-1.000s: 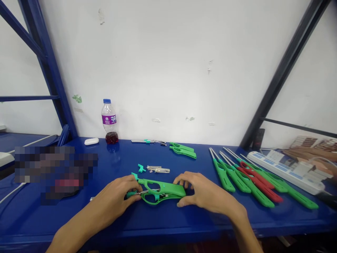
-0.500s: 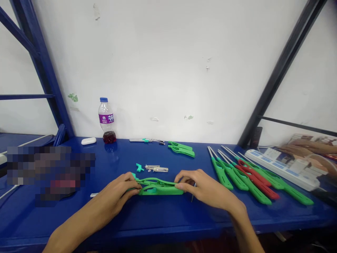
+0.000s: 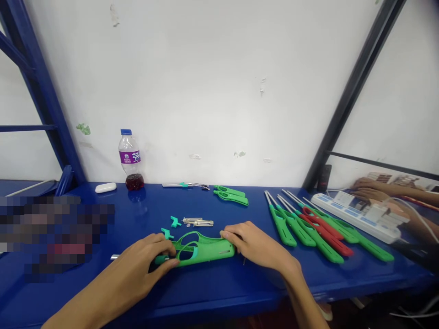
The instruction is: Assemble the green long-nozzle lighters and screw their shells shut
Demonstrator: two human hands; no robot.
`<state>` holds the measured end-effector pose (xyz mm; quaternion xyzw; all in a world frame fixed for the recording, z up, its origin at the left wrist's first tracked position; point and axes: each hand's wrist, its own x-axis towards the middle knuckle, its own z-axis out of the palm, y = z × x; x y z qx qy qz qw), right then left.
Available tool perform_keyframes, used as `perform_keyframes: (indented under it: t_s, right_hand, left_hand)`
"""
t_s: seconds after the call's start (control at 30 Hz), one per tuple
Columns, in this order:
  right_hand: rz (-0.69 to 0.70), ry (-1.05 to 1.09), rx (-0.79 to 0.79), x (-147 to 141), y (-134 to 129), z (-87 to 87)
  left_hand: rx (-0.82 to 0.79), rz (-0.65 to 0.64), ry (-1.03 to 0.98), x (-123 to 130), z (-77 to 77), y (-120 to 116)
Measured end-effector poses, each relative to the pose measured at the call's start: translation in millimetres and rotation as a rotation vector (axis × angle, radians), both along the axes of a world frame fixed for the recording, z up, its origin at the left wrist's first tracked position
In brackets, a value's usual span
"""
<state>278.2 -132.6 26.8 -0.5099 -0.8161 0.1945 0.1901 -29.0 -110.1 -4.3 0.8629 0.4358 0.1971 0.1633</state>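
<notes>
A green lighter casing [image 3: 211, 250] lies near the front of the blue table, its two halves slightly offset. My left hand [image 3: 146, 260] grips its narrow end between thumb and fingers, and a metal tube [image 3: 115, 257] sticks out to the left of that hand. At the wide end, my right hand [image 3: 252, 243] pinches the casing with thumb and fingers. Behind the casing are teal triggers [image 3: 175, 222] and small metal parts [image 3: 203, 223]. Two green shells [image 3: 230, 196] and a tube with wires [image 3: 184, 185] rest nearer the wall.
Several green and red lighters [image 3: 317, 233] lie at the right beside a white power strip [image 3: 356, 218]. A bottle [image 3: 130, 160] and a white case [image 3: 105, 188] stand at the back left. Another person's hands [image 3: 372, 189] show at the far right.
The casing has turned, so its slotted outer side now faces the camera more. My hands stay at its two ends. The whole view has shifted slightly.
</notes>
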Motion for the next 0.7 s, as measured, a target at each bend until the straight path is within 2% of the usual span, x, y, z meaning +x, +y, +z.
perform_keyframes:
  t_s: [0.23,0.4,0.53,0.6,0.7]
  right_hand:
    - [-0.025,0.026,-0.040,2,-2,-1.4]
    - [0.007,0.049,-0.076,3,-1,-2.2]
    - [-0.004,0.089,-0.172,6,-4,1.2]
    - [-0.016,0.098,-0.234,7,-6,2.0]
    - [-0.015,0.110,-0.251,8,-5,1.0]
  left_hand:
    - [0.053,0.005,-0.003,-3,-9.2,-1]
    - [0.285,0.065,0.015,13,-9.5,-9]
    - [0.476,-0.023,0.024,34,-18.7,-12]
    - [0.493,-0.049,0.036,41,-24.4,-11]
    - [0.422,-0.078,0.034,46,-27.0,-9]
